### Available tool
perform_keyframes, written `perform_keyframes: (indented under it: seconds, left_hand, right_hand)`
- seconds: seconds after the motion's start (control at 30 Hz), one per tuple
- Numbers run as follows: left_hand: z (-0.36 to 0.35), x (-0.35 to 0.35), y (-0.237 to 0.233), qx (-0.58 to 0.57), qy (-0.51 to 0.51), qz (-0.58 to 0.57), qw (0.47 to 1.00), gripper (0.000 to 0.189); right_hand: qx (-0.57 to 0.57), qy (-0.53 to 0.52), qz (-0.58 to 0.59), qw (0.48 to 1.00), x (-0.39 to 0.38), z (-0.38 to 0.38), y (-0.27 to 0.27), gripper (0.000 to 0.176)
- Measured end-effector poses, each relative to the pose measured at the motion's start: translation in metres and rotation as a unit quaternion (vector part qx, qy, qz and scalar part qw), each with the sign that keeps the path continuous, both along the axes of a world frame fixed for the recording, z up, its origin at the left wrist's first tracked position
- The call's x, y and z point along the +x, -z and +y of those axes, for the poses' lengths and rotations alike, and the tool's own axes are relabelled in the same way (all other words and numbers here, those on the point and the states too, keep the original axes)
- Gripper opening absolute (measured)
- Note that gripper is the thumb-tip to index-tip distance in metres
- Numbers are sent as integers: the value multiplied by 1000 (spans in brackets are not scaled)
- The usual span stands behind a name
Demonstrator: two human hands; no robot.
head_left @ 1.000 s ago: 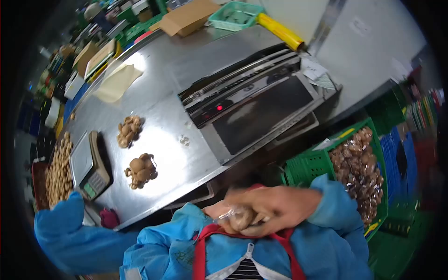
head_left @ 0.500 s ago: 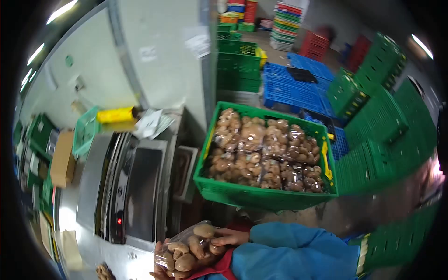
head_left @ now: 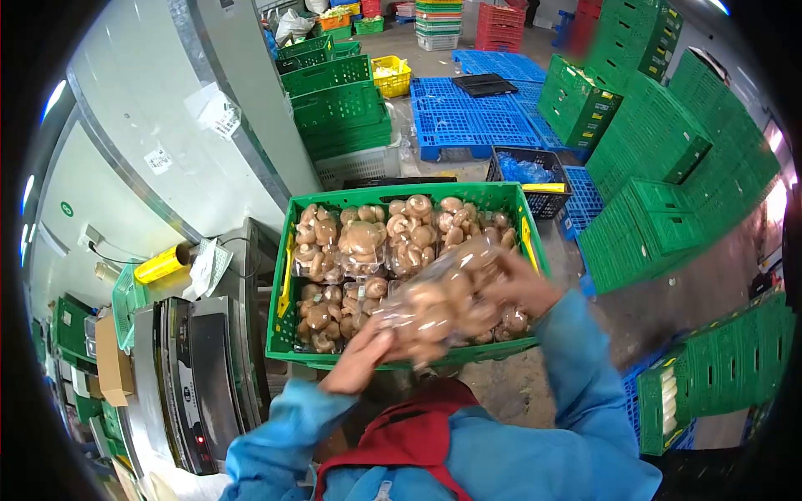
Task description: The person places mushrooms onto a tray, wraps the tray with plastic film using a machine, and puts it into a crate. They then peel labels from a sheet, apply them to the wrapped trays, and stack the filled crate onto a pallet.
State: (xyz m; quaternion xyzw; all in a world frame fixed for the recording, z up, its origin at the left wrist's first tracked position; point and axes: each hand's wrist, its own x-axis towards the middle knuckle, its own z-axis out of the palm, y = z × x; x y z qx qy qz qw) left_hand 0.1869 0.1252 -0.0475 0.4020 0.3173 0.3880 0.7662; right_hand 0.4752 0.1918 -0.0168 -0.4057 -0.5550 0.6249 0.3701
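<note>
Between my two hands is a clear plastic-wrapped pack of mushrooms [head_left: 443,305], tilted and slightly blurred, above the front of a green crate [head_left: 334,197]. My left hand [head_left: 361,357] grips its lower left end. At the upper right end, my right hand [head_left: 525,288] is closed around the pack. Inside the crate lie several similar mushroom packs [head_left: 362,238] in rows, some of them hidden behind the held pack and my hands.
To the left stands a metal wrapping machine [head_left: 213,367] with a yellow roll [head_left: 162,264] behind it. Blue pallets [head_left: 468,121] lie beyond the crate. Stacked green crates [head_left: 643,150] rise at the right, and a black basket [head_left: 547,200] holds blue plastic.
My hands have carried the mushroom pack from beside the machine, low in the view, up and over the green crate. The camera view has turned toward the crate.
</note>
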Motion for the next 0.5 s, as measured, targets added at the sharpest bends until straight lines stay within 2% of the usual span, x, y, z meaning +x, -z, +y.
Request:
perform_keyframes:
  seconds: [0.03, 0.07, 0.1, 0.13, 0.17, 0.2, 0.27, 0.3, 0.33, 0.43, 0.47, 0.5]
  left_hand:
    - [18, 26, -1, -21, -7, -9, 1000, 46]
    - [39, 49, 7, -64, 18, -13, 998, 46]
    - [58, 71, 18, -109, 42, -18, 993, 46]
    - [73, 95, 28, -114, 41, -14, 992, 46]
    - [86, 119, 39, -119, 40, -11, 992, 46]
    - [95, 143, 49, -159, 1, -44, 986, 42]
    - [115, 182, 76, -211, -40, -93, 972, 34]
    - [122, 197, 88, -223, -41, -110, 968, 29]
    - [125, 209, 82, -237, -68, -73, 966, 30]
    - [138, 239, 122, -289, -71, -128, 946, 32]
    - [143, 241, 133, -291, -73, -132, 945, 32]
    - [148, 241, 141, -305, -87, -108, 942, 33]
  right_hand:
    - [-5, -19, -46, 999, 22, 15, -26, 68]
    - [-45, -30, -141, 989, 47, 34, -38, 67]
    - [-26, -51, -211, 976, 64, 55, -39, 65]
    - [11, -71, -219, 973, 82, 80, -28, 62]
    - [-30, -79, -287, 954, 80, 93, -51, 56]
    - [6, -88, -294, 952, 87, 117, -46, 56]
    - [43, -102, -298, 948, 97, 165, -16, 56]
    - [80, -98, -370, 921, 100, 187, 1, 52]
    - [116, -92, -438, 887, 102, 206, 20, 48]
    - [165, -48, -452, 875, 110, 240, 87, 52]
    - [141, -8, -419, 897, 106, 236, 96, 47]
    - [170, 20, -401, 900, 103, 233, 108, 46]
